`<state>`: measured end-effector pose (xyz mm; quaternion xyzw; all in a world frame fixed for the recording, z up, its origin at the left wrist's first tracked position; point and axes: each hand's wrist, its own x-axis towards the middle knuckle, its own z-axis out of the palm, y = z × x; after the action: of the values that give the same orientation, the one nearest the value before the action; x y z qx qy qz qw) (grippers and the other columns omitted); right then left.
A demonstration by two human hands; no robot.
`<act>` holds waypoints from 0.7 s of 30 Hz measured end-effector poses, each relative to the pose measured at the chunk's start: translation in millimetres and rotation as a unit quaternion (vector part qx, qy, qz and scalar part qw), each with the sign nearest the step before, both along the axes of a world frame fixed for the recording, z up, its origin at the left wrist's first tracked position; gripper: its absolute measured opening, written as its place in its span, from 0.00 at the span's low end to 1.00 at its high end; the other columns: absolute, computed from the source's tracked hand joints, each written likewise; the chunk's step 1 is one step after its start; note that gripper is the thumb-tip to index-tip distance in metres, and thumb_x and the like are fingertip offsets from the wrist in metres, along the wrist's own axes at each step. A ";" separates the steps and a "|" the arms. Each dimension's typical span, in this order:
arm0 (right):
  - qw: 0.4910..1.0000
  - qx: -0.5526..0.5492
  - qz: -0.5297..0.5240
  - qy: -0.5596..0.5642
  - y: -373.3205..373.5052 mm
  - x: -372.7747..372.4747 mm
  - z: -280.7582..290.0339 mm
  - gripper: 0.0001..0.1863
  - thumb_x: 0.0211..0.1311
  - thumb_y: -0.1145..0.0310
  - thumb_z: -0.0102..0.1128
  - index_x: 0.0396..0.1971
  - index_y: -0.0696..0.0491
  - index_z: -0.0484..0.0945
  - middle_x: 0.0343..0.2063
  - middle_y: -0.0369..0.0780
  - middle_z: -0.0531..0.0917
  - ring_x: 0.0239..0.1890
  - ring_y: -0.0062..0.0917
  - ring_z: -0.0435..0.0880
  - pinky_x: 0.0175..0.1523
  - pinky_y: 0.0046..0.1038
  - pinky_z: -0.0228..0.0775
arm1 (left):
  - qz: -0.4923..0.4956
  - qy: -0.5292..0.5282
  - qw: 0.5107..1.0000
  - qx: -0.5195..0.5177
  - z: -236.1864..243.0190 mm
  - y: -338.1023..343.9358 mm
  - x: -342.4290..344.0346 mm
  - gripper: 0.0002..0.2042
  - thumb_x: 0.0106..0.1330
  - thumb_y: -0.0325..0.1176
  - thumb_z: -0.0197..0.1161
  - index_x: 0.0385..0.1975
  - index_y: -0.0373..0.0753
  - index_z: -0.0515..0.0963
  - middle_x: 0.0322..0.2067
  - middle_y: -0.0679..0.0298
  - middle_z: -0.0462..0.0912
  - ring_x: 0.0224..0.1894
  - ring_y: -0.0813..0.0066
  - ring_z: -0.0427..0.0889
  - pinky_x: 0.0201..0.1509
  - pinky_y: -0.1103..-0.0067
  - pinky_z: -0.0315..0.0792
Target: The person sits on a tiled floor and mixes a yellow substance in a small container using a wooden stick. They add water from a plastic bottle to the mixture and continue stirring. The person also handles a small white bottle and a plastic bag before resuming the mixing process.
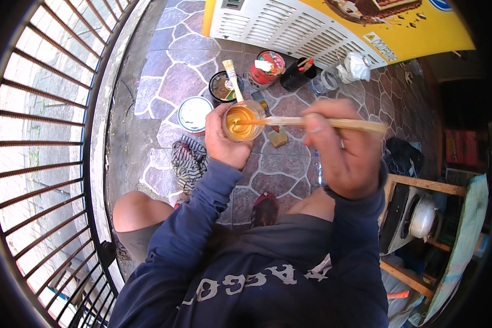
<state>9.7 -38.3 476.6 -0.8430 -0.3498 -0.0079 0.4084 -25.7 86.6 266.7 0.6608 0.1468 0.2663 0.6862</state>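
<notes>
My left hand (227, 146) is wrapped round a clear plastic cup (258, 111) that holds glossy amber-gold liquid (238, 118). Between the thumb and fingers of my right hand (341, 150) is a pale wooden stick (290, 121), lying nearly level. Its left end dips into the liquid, while the other end sticks out past my knuckles. Just beyond the cup, a paintbrush (233, 79) with a light handle leans near an open dark can (222, 87). A white-topped can (195, 114) stands left of my left hand.
Farther off are a red can (267, 68), a black container (297, 75) with tools, and a clear jar (323, 82). A yellowish sponge-like block (277, 138) and a striped cloth (188, 164) lie on the tiles. Metal bars (44, 145) run along the left; a wooden frame (426, 185) stands right.
</notes>
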 end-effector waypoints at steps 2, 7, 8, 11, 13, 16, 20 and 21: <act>0.999 0.010 -0.031 0.005 -5.1 -6.4 11.2 0.05 0.65 0.75 0.58 0.36 0.62 0.79 0.34 0.42 0.83 0.25 0.24 0.82 0.30 0.23 0.72 | -0.012 0.002 1.000 0.026 -2.9 3.0 0.2 0.30 0.44 0.16 0.69 0.51 0.33 0.68 0.45 0.58 0.78 0.49 0.68 0.80 0.56 0.76 0.73; 0.997 0.053 -0.062 -0.002 -9.2 -12.4 16.8 0.06 0.66 0.74 0.58 0.36 0.61 0.79 0.33 0.40 0.82 0.25 0.18 0.79 0.32 0.19 0.71 | -0.001 0.034 0.998 0.056 -8.5 3.9 0.5 0.31 0.45 0.16 0.68 0.53 0.33 0.66 0.46 0.59 0.79 0.51 0.71 0.80 0.57 0.75 0.73; 0.996 0.060 -0.065 -0.004 -9.5 -12.8 16.1 0.06 0.67 0.74 0.57 0.36 0.61 0.78 0.33 0.41 0.82 0.25 0.18 0.79 0.32 0.19 0.70 | 0.002 0.039 0.998 0.049 -9.1 3.5 0.7 0.32 0.44 0.16 0.68 0.53 0.33 0.66 0.46 0.59 0.79 0.51 0.70 0.79 0.57 0.76 0.72; 0.995 0.069 -0.066 -0.004 -11.2 -14.0 15.3 0.06 0.67 0.74 0.57 0.36 0.62 0.78 0.33 0.41 0.82 0.25 0.18 0.79 0.33 0.19 0.70 | 0.009 0.028 0.999 0.038 -10.2 2.1 1.6 0.32 0.43 0.16 0.68 0.53 0.33 0.66 0.46 0.59 0.79 0.51 0.70 0.79 0.58 0.76 0.72; 0.995 0.071 -0.066 -0.004 -12.6 -15.0 16.2 0.06 0.67 0.74 0.57 0.36 0.62 0.78 0.33 0.41 0.82 0.25 0.17 0.79 0.33 0.19 0.70 | 0.005 0.029 0.999 0.044 -10.0 2.2 0.9 0.32 0.43 0.15 0.68 0.53 0.33 0.66 0.47 0.59 0.78 0.51 0.70 0.79 0.58 0.75 0.72; 0.995 0.077 -0.070 -0.005 -13.8 -17.1 18.0 0.06 0.67 0.74 0.57 0.36 0.62 0.78 0.32 0.41 0.82 0.25 0.17 0.79 0.33 0.19 0.69 | 0.004 0.036 0.998 0.057 -9.1 2.2 -0.4 0.33 0.42 0.15 0.68 0.53 0.33 0.66 0.47 0.59 0.78 0.51 0.70 0.79 0.58 0.75 0.72; 0.994 0.082 -0.076 -0.006 -15.4 -19.2 20.3 0.06 0.67 0.74 0.57 0.36 0.62 0.78 0.32 0.41 0.82 0.25 0.17 0.78 0.33 0.19 0.69 | 0.002 0.035 0.998 0.047 -8.4 1.0 -1.0 0.33 0.41 0.16 0.68 0.53 0.33 0.66 0.47 0.59 0.78 0.52 0.69 0.79 0.59 0.75 0.72; 0.994 0.086 -0.074 -0.010 -16.1 -19.8 20.9 0.06 0.67 0.74 0.57 0.36 0.62 0.78 0.32 0.41 0.82 0.25 0.17 0.78 0.32 0.19 0.69 | 0.003 0.027 0.998 0.051 -8.4 0.6 -0.9 0.33 0.41 0.16 0.68 0.53 0.33 0.66 0.47 0.59 0.78 0.52 0.69 0.79 0.59 0.75 0.72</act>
<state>-10.0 -54.4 497.5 -0.8281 -0.2890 -0.0765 0.4742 -26.6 87.2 258.3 0.7011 0.1532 0.2578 0.6470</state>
